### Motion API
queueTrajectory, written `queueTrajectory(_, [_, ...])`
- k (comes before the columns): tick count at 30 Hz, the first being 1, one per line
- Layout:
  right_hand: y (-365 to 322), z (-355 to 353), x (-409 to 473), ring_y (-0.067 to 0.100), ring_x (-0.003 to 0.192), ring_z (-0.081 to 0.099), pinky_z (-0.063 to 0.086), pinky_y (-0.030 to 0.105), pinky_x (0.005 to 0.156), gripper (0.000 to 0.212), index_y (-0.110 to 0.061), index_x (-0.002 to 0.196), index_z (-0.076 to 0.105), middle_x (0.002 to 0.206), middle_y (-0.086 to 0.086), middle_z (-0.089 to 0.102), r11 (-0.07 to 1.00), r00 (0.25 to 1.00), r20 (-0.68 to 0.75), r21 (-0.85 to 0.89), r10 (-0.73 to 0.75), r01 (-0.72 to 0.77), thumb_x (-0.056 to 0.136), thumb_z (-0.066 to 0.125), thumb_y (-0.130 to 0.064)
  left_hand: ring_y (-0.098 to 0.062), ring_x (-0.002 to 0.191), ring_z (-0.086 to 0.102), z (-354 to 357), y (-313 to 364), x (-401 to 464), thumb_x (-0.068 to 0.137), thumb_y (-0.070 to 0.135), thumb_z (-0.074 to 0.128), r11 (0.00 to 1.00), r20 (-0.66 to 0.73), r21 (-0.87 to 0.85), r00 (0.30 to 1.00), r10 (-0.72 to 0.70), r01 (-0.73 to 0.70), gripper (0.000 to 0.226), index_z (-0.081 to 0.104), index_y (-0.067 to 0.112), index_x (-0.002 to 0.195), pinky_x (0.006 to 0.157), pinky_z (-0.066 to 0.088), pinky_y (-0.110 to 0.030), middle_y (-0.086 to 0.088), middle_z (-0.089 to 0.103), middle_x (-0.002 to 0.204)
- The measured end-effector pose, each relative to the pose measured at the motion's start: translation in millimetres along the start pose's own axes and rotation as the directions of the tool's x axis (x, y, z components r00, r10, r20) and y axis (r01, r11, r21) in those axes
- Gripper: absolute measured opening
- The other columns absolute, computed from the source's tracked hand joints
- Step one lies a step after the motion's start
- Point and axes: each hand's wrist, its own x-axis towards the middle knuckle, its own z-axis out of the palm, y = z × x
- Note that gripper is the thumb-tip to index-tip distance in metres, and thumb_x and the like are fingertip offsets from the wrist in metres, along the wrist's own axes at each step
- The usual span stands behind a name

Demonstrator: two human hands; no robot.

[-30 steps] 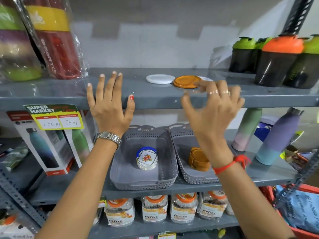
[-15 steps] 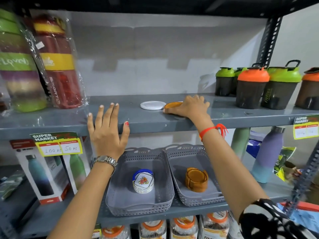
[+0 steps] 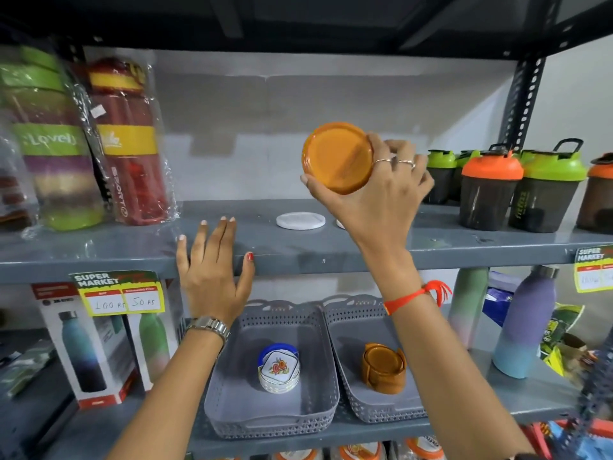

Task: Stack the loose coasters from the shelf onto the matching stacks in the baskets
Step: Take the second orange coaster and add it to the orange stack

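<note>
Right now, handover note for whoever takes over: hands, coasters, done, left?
Right hand: holds the orange coaster, lifted above the upper shelf.
Left hand: open, flat against the shelf's front edge.
White coaster lies loose on the shelf; another edge shows behind the right wrist.
Done: nothing stacked yet.
Left: orange coaster onto the orange stack in the right basket; white ones to the patterned stack.

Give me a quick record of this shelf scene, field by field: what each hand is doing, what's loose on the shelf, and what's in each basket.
right hand: raised above the upper shelf, holding an orange coaster tilted toward the camera
left hand: open, fingers resting on the front edge of the upper shelf
loose on shelf: one white coaster; another white edge shows beside it, mostly hidden by the right wrist
left basket: white floral coaster stack in a blue holder
right basket: orange coaster stack
likely next: orange coaster goes onto the orange stack
</note>
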Motion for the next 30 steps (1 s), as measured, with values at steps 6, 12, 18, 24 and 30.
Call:
queueTrajectory(6, [-17,-36,2,0.029,0.097,0.058,0.043,0.040,0.083,0.094,-0.010,0.115,0.066,0.105,0.011,0.063,0.983,0.975,-0.223,0.176,-0.013,0.053,0.057,0.058,-0.083,-0.029,0.127,0.046,-2,1,1,0.092,0.040,0.033,1.000,0.031,0.022,0.999,-0.015,0.014,0.053,0.052,0.010,0.132,0.110,0.022,-0.049,-0.007,0.056,0.133])
queueTrajectory(12, [-12,-39,-20,0.025,0.102,0.055,0.043,0.040,0.083,0.094,-0.013,0.114,0.066,0.107,0.008,0.062,0.974,0.999,-0.036,0.227,0.009,-0.001,0.055,0.053,-0.085,-0.030,0.127,0.045,0,1,0,0.093,0.040,0.032,0.999,0.030,0.048,0.999,-0.014,0.013,0.054,0.052,0.010,0.132,0.113,0.017,-0.048,-0.007,0.057,0.131])
queueTrajectory(18, [18,-41,-92,0.025,0.091,0.053,0.040,0.037,0.075,0.093,-0.014,0.112,0.067,0.101,0.007,0.062,0.973,0.996,0.083,0.228,0.018,-0.037,0.062,0.043,-0.088,-0.031,0.131,0.040,1,3,0,0.093,0.043,0.028,0.998,-0.002,0.057,1.000,-0.029,0.029,0.056,0.051,0.011,0.133,0.115,0.001,-0.044,-0.006,0.052,0.137])
queueTrajectory(24, [80,-24,-176,0.028,0.088,0.055,0.042,0.040,0.075,0.092,-0.015,0.109,0.069,0.097,0.007,0.064,0.997,0.957,0.283,0.015,0.069,-0.077,0.061,0.043,-0.089,-0.029,0.133,0.038,6,1,-2,0.091,0.042,0.031,0.998,-0.025,0.047,0.999,-0.032,0.034,0.054,0.051,0.013,0.133,0.115,0.004,-0.046,-0.003,0.051,0.138])
queueTrajectory(30, [156,14,-212,0.033,0.109,0.049,0.037,0.046,0.089,0.101,-0.018,0.115,0.065,0.118,0.011,0.061,0.874,0.715,0.575,-0.475,0.398,-0.105,0.056,0.031,-0.092,-0.029,0.132,0.040,12,0,-1,0.093,0.043,0.029,0.999,-0.091,0.046,0.996,-0.013,0.017,0.054,0.051,0.015,0.133,0.114,0.009,-0.046,-0.002,0.052,0.137])
